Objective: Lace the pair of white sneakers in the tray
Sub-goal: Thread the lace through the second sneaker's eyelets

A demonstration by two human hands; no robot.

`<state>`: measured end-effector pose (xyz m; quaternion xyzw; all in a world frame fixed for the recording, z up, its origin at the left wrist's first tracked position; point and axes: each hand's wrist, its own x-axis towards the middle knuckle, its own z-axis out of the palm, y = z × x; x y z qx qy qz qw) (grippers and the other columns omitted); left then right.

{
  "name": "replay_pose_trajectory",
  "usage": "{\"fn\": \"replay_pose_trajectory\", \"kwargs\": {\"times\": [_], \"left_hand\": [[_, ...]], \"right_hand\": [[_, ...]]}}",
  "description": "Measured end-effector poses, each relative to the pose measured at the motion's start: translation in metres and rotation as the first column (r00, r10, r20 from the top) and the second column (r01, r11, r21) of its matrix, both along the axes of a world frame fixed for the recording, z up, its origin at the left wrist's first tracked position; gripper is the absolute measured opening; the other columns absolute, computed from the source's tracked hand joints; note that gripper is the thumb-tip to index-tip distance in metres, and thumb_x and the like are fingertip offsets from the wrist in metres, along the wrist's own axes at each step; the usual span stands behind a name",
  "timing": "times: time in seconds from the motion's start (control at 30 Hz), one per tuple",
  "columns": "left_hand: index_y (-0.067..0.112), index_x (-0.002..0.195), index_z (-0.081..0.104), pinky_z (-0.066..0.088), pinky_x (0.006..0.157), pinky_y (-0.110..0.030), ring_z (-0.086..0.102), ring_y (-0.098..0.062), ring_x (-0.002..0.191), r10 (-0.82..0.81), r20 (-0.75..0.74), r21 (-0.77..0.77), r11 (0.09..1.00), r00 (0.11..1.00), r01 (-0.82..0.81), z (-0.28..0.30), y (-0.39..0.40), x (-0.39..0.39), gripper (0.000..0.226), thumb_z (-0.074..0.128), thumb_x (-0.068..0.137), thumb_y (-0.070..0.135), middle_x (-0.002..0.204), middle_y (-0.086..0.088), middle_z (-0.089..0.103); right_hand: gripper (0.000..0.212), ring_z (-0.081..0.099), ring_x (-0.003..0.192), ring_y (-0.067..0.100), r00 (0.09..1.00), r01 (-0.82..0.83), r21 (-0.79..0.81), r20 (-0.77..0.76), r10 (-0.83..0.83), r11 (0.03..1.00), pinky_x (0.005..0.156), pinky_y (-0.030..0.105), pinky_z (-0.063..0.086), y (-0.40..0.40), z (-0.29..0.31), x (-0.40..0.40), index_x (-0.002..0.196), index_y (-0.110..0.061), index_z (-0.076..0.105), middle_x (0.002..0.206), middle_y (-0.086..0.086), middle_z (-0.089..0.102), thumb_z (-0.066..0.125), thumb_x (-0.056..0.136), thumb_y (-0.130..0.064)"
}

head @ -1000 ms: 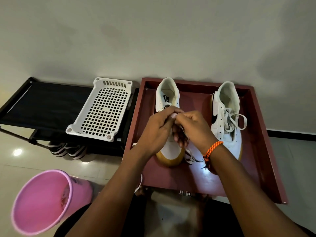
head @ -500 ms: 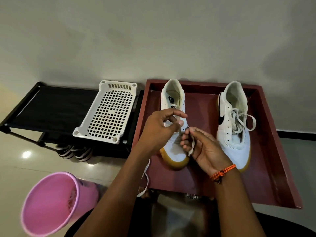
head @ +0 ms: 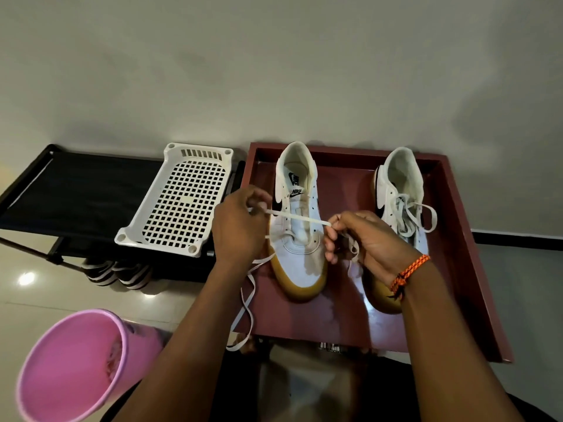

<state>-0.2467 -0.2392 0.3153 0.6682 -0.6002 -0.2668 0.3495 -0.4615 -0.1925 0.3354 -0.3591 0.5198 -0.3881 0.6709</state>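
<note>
Pinching one lace (head: 297, 218) taut across the left sneaker (head: 297, 226), left hand (head: 237, 226) held its left end, fingers clamped; right hand (head: 362, 239) gripped the right end, fingers curled on it. Left sneaker sat at the left of the red tray (head: 457, 239); laced right sneaker (head: 402, 190) sat at the tray's right. Slack lace trailed off the tray's near-left edge.

Plain grey wall (head: 274, 71); glossy tile floor (head: 45, 300); black rack (head: 76, 193), perhaps fabric-topped.
</note>
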Motion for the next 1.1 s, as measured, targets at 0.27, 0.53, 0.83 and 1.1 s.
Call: {"fn": "replay_pose_trajectory", "kwargs": {"times": [0.27, 0.53, 0.83, 1.1], "left_hand": [[0.014, 0.122, 0.071, 0.061, 0.079, -0.040, 0.076, -0.022, 0.082, -0.612, -0.224, -0.158, 0.791, 0.759, 0.592, 0.016, 0.025, -0.036, 0.024, 0.049, 0.112, 0.009, 0.092, 0.001, 0.076], [0.025, 0.111, 0.070, 0.049, 0.069, -0.038, 0.063, -0.023, 0.079, -0.301, -0.200, -0.115, 0.952, 0.932, 0.282, 0.004, 0.004, -0.013, 0.034, 0.051, 0.104, -0.003, 0.098, -0.001, 0.072], [0.017, 0.117, 0.072, 0.049, 0.086, -0.030, 0.066, -0.015, 0.102, -0.353, 0.064, -0.287, 0.889, 0.933, 0.356, 0.008, 0.011, -0.015, 0.028, 0.050, 0.105, 0.005, 0.111, 0.005, 0.071], [0.021, 0.116, 0.069, 0.055, 0.073, -0.050, 0.067, -0.030, 0.082, -0.486, -0.182, -0.193, 0.870, 0.855, 0.454, 0.005, 0.016, -0.029, 0.026, 0.046, 0.110, 0.010, 0.099, 0.000, 0.073]], "right_hand": [[0.039, 0.065, 0.057, 0.021, 0.904, 0.112, -0.288, -0.367, -0.217, 0.951, 0.058, 0.030, 0.052, 0.013, 0.001, 0.031, 0.072, 0.005, 0.067, 0.061, 0.013, 0.069, 0.055, 0.105, -0.011], [0.041, 0.062, 0.058, 0.022, 0.915, 0.002, -0.200, -0.396, -0.083, 0.980, 0.059, 0.031, 0.047, 0.014, 0.004, 0.011, 0.054, -0.012, 0.060, 0.061, 0.012, 0.066, 0.051, 0.093, -0.007], [0.036, 0.061, 0.060, 0.022, 0.937, -0.060, -0.196, -0.350, -0.013, 0.979, 0.068, 0.041, 0.046, 0.000, 0.007, 0.016, 0.060, -0.011, 0.064, 0.063, 0.008, 0.062, 0.051, 0.094, -0.017], [0.039, 0.056, 0.059, 0.024, 0.914, -0.118, -0.143, -0.402, 0.051, 0.983, 0.056, 0.026, 0.048, -0.002, 0.010, 0.017, 0.062, -0.002, 0.056, 0.058, 0.011, 0.055, 0.047, 0.100, -0.005]]}}
